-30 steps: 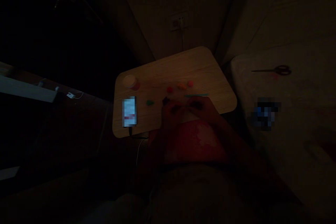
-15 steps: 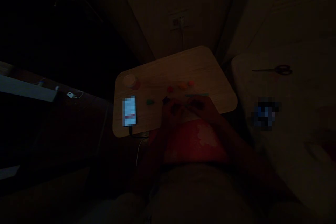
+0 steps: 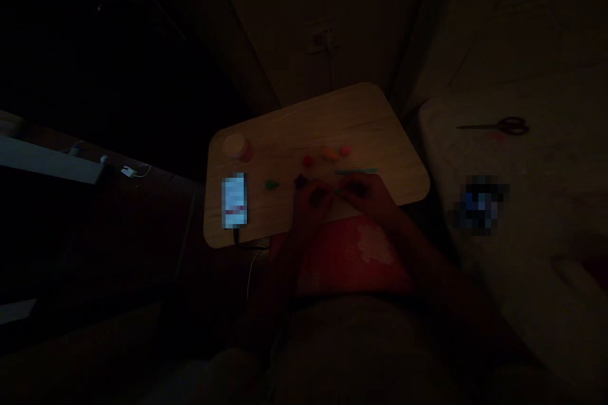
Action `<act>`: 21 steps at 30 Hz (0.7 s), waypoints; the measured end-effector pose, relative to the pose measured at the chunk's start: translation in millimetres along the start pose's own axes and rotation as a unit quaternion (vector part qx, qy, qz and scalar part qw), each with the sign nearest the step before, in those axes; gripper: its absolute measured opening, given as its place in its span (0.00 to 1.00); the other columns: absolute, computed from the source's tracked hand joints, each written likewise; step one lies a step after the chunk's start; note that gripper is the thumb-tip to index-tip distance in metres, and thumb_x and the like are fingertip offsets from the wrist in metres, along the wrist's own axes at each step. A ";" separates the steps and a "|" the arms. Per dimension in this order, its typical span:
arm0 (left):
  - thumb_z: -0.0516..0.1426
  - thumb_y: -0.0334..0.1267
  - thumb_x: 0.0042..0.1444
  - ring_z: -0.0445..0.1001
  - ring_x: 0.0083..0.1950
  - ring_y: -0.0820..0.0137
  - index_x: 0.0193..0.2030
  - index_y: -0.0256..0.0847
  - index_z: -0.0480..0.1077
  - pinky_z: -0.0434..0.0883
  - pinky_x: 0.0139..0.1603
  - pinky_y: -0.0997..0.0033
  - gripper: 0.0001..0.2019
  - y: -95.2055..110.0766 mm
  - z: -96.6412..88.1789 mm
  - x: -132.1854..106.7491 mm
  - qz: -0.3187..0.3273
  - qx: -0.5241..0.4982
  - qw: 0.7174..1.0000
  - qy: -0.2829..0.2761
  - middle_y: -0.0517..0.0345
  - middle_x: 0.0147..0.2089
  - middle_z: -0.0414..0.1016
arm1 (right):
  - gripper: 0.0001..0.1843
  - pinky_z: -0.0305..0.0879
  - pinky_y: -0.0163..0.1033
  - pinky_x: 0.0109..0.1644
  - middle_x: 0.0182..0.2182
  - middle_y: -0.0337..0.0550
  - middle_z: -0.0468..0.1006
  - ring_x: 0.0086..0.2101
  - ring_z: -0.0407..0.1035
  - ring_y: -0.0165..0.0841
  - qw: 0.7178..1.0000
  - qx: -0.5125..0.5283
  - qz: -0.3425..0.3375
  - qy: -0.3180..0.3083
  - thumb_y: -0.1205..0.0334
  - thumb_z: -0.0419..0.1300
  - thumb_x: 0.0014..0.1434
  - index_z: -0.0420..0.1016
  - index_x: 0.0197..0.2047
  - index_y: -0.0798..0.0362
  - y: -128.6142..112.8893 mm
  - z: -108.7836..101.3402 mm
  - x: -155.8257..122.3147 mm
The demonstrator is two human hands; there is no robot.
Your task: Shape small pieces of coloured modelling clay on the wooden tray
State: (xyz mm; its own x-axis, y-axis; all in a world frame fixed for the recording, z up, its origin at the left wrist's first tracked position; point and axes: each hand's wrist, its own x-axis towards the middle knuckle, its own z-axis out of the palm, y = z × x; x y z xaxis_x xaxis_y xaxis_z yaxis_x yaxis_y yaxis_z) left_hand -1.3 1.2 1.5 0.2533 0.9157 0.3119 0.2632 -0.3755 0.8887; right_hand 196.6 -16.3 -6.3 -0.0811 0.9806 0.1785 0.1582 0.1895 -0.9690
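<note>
Dimly, two hands (one teal stick)

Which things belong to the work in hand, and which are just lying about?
Likely in use, near the left hand and right hand:
green lump
red lump
orange lump
pink lump
dark lump
bluish stick

Probably just lying about:
tub
bright rectangle
scissors
pixelated item

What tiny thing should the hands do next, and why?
Maybe the left hand and right hand should part just a little. They are close together over the near side of the table, and it is too dark to tell what, if anything, is between them. I'd go gently, because a thin teal stick lies just beyond the right hand.
</note>
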 end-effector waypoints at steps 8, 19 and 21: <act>0.66 0.42 0.61 0.78 0.40 0.64 0.37 0.43 0.74 0.75 0.45 0.64 0.07 -3.3 0.6 -1.4 0.020 -0.006 1.000 -0.005 0.56 0.37 0.80 | 0.08 0.67 0.37 0.36 0.30 0.41 0.82 0.31 0.72 0.33 1.000 0.005 -0.015 -0.003 0.55 0.68 0.57 0.82 0.35 0.51 -4.2 0.1 0.5; 0.62 0.38 0.62 0.76 0.40 0.65 0.37 0.43 0.71 0.72 0.44 0.65 0.05 -3.7 1.3 -0.9 0.057 0.010 0.998 -0.033 0.57 0.37 0.77 | 0.06 0.69 0.38 0.38 0.34 0.42 0.85 0.33 0.75 0.34 0.999 -0.009 -0.044 -0.021 0.59 0.67 0.56 0.84 0.36 0.51 -0.7 0.8 1.9; 0.62 0.37 0.62 0.75 0.40 0.66 0.37 0.43 0.71 0.72 0.44 0.66 0.04 -2.2 1.5 -0.6 0.062 0.009 0.997 -0.034 0.57 0.37 0.76 | 0.06 0.70 0.38 0.40 0.35 0.43 0.85 0.34 0.76 0.35 0.999 -0.017 -0.046 -0.023 0.59 0.67 0.56 0.84 0.36 0.51 -0.6 0.7 1.9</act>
State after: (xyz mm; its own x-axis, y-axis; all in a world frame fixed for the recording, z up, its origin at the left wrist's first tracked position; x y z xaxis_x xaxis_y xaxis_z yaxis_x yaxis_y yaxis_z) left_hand -0.7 1.3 -1.1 0.3474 0.8504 0.3950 0.2422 -0.4884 0.8384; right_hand 195.7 -14.5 -5.5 -0.1410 0.9560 0.2573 0.1807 0.2803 -0.9428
